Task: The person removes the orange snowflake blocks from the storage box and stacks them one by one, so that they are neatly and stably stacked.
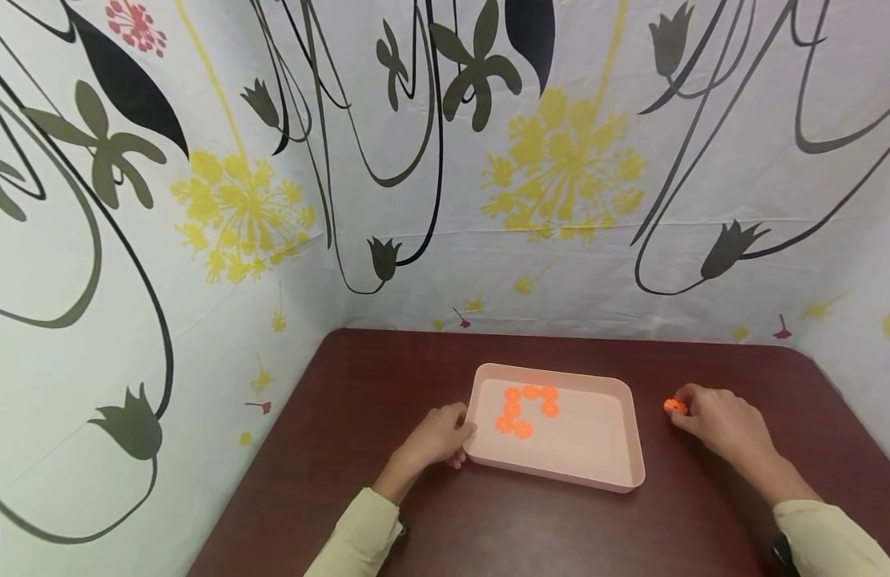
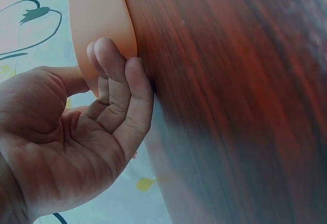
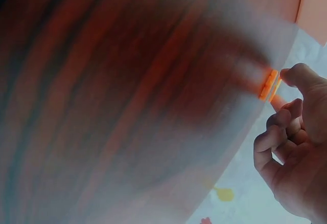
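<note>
A shallow pink tray [image 1: 592,429] lies on the table with several orange scalloped discs [image 1: 523,430] in its left half, set in a bent line. My left hand [image 1: 433,437] grips the tray's left edge, the thumb on one side and the fingertips on the other, as the left wrist view shows at the tray's wall [image 2: 102,14]. Right of the tray, my right hand [image 1: 729,421] pinches orange discs [image 1: 675,406] between thumb and finger. In the right wrist view two discs [image 3: 269,85] stand edge-on, side by side, at the fingertips of that hand [image 3: 301,142].
The dark red-brown table [image 1: 445,529] extends around the tray on all sides. A pale cloth [image 1: 430,304] printed with flowers and stems hangs behind the table and along its left and right sides.
</note>
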`<action>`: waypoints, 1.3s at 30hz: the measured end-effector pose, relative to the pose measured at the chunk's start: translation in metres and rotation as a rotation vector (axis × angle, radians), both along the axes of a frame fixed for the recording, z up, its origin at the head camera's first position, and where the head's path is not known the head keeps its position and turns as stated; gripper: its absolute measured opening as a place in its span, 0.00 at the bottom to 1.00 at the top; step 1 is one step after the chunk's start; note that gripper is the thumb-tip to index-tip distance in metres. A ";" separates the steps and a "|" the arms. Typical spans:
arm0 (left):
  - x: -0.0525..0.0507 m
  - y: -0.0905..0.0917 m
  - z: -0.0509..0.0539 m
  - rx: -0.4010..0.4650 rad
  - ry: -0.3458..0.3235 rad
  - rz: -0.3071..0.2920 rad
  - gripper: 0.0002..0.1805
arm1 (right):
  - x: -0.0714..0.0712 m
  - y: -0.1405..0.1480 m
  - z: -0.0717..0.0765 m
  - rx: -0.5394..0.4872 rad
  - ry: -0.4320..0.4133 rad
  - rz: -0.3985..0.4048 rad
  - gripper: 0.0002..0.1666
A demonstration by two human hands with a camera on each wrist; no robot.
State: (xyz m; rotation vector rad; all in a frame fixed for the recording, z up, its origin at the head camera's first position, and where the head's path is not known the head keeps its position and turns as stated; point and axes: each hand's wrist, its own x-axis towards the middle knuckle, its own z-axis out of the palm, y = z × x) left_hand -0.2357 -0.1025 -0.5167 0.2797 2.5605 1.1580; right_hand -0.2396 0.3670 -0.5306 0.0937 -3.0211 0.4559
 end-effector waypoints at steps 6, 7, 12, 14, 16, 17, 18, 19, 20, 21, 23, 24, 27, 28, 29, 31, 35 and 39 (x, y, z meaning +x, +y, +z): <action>-0.001 0.001 0.001 -0.004 0.007 -0.006 0.06 | 0.000 0.002 -0.001 0.007 -0.005 -0.003 0.19; -0.001 0.001 0.001 -0.004 0.005 -0.006 0.06 | 0.000 0.002 -0.001 0.007 -0.006 -0.004 0.19; -0.003 0.001 -0.001 0.003 0.004 -0.005 0.06 | -0.001 0.002 -0.002 -0.003 -0.011 -0.004 0.20; -0.003 0.001 -0.001 0.001 0.005 -0.003 0.06 | -0.002 0.003 -0.002 -0.018 -0.015 -0.002 0.21; -0.003 0.001 -0.002 0.000 0.003 -0.002 0.06 | -0.002 0.003 -0.002 -0.037 -0.012 0.003 0.22; -0.003 0.002 -0.002 0.001 0.002 -0.001 0.06 | -0.002 0.003 -0.002 -0.046 -0.006 0.005 0.23; -0.003 0.002 -0.002 0.001 0.000 0.000 0.06 | -0.002 0.003 -0.002 -0.055 0.007 0.009 0.23; -0.003 0.002 -0.003 0.001 0.000 -0.001 0.06 | -0.001 0.002 -0.002 -0.064 0.024 0.012 0.23; -0.003 0.002 -0.003 0.001 0.002 -0.003 0.06 | 0.000 0.000 -0.001 -0.071 0.047 0.018 0.23; -0.003 0.002 -0.004 0.002 0.004 -0.005 0.06 | 0.001 -0.003 -0.001 -0.079 0.071 0.022 0.23; -0.002 0.001 -0.003 0.003 0.010 -0.009 0.07 | 0.003 -0.012 0.001 -0.098 0.127 0.032 0.22; -0.002 0.001 -0.003 0.004 0.016 -0.012 0.07 | 0.004 -0.018 0.002 -0.112 0.159 0.036 0.21; -0.002 0.000 -0.003 0.005 0.026 -0.017 0.07 | 0.007 -0.039 0.004 -0.162 0.273 0.054 0.18; -0.001 0.000 -0.003 0.003 0.025 -0.017 0.07 | 0.008 -0.046 0.004 -0.181 0.317 0.060 0.17; -0.001 -0.001 -0.003 0.003 0.024 -0.018 0.07 | 0.009 -0.054 0.005 -0.205 0.361 0.069 0.16; -0.002 -0.001 -0.004 0.006 0.021 -0.016 0.07 | 0.011 -0.069 0.006 -0.256 0.440 0.085 0.15; -0.001 -0.001 -0.004 0.019 0.012 -0.010 0.07 | 0.015 -0.095 0.011 -0.372 0.503 0.097 0.17; -0.001 -0.001 -0.003 0.016 0.006 -0.006 0.07 | 0.017 -0.113 0.018 -0.475 0.451 0.037 0.22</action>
